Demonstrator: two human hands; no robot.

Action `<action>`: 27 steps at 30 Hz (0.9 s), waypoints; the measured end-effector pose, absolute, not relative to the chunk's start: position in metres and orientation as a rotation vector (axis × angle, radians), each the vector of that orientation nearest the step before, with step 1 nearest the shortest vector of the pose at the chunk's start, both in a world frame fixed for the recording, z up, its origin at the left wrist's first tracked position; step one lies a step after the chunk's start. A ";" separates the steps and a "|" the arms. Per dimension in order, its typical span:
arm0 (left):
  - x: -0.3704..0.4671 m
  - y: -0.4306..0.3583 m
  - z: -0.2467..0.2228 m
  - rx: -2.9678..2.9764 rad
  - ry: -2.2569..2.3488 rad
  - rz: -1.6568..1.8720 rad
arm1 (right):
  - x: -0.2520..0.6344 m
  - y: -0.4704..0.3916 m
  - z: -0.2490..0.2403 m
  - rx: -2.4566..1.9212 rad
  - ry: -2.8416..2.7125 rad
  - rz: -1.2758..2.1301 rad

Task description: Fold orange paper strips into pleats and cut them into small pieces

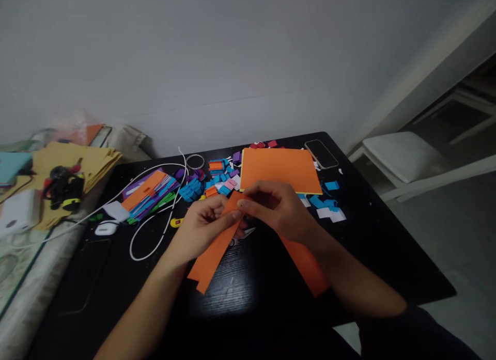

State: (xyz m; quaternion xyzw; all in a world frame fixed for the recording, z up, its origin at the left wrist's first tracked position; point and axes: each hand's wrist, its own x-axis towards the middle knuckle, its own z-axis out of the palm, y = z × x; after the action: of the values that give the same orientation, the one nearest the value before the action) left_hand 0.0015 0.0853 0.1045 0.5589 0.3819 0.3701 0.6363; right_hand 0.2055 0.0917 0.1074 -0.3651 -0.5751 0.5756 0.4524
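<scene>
The left hand (211,220) and right hand (277,207) both have their grip closed on an orange strip (219,251), thumbs and fingers pinching its upper end; the strip slants down toward the near side, above the black worktop (267,298). Another orange piece (304,264) shows partly beneath the right forearm. Just beyond the hands lie small blue cuttings (191,189) and an orange sheet (281,169). Scissors (244,237) lie below the fingers, and a white cable (149,257) loops on the left. No writing is legible anywhere.
</scene>
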 end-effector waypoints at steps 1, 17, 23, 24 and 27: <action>0.002 0.085 0.106 1.292 0.871 0.842 | 0.205 0.092 0.107 -0.920 -1.435 1.404; 0.001 0.085 0.105 1.386 0.975 0.882 | 0.199 0.092 0.102 -1.015 -1.383 1.283; -0.010 0.089 0.106 1.297 0.995 0.714 | 0.210 0.100 0.107 -1.021 -1.248 1.230; -0.012 0.090 0.107 1.302 0.986 0.697 | 0.213 0.102 0.108 -1.026 -1.235 1.207; -0.017 0.094 0.109 1.330 0.948 0.658 | 0.220 0.105 0.110 -1.047 -1.220 1.123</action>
State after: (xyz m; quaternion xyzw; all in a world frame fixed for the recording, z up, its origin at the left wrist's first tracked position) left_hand -0.0173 0.0935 0.1093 0.5826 0.4149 0.2879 0.6368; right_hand 0.2196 0.1055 0.1099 -0.4434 -0.5168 0.4759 0.5566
